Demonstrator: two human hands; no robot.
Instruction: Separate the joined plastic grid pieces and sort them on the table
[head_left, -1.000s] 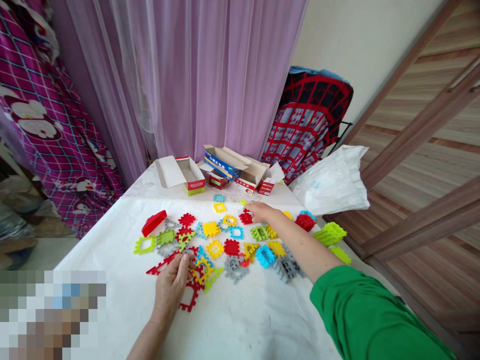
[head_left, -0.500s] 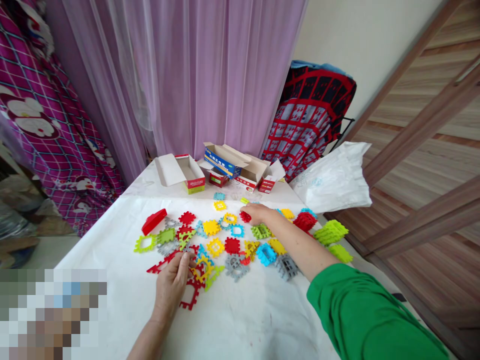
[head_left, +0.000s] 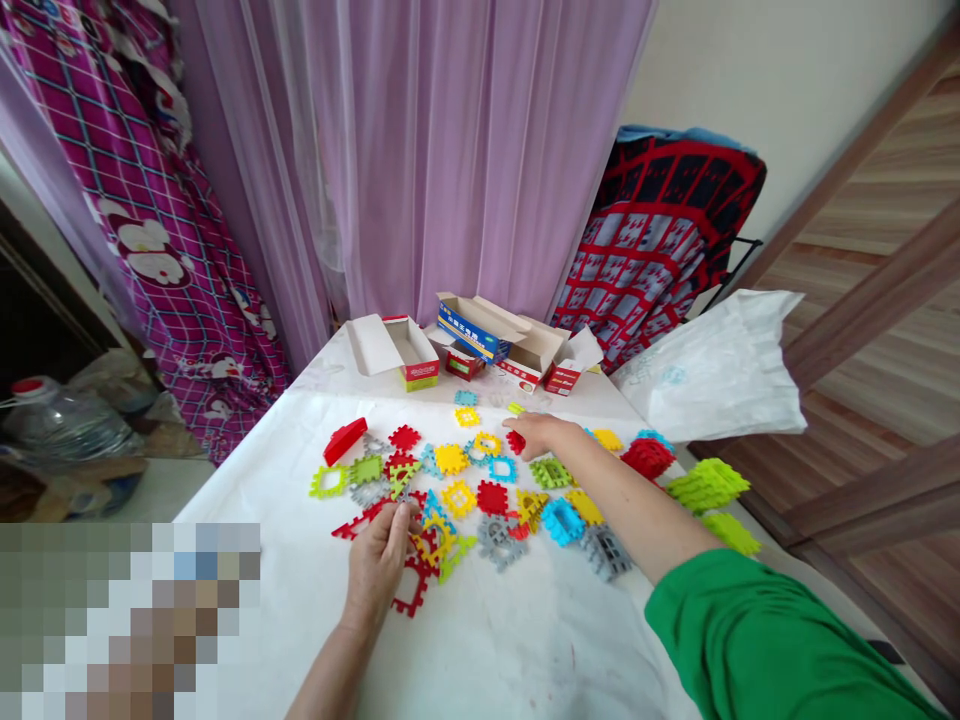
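My right hand [head_left: 541, 436] reaches across the table with its fingers closed at a red toothed building piece [head_left: 515, 441]. Beside it lie a green piece [head_left: 550, 473] and a light-blue square frame [head_left: 502, 469]. Nearer to me, my left hand [head_left: 381, 555] is curled, thumb against fingers, at the edge of the scattered pieces; whatever it pinches is hidden. Right by those fingers are a red frame piece [head_left: 411, 590], a yellow piece [head_left: 433, 545] and a long red triangle [head_left: 352, 525]. A solid red square [head_left: 493, 497] and a yellow frame [head_left: 459, 497] lie between the hands.
Open cardboard boxes, including a blue one [head_left: 472, 330] and a red one [head_left: 418, 372], stand along the back. Stacks of red pieces [head_left: 647, 457] and green pieces [head_left: 709, 484] sit on the right. A white plastic bag [head_left: 712, 370] lies at the right edge.
The view has turned a little to the left, so everything appears shifted right. Both hands keep nearly the same places among the pieces.
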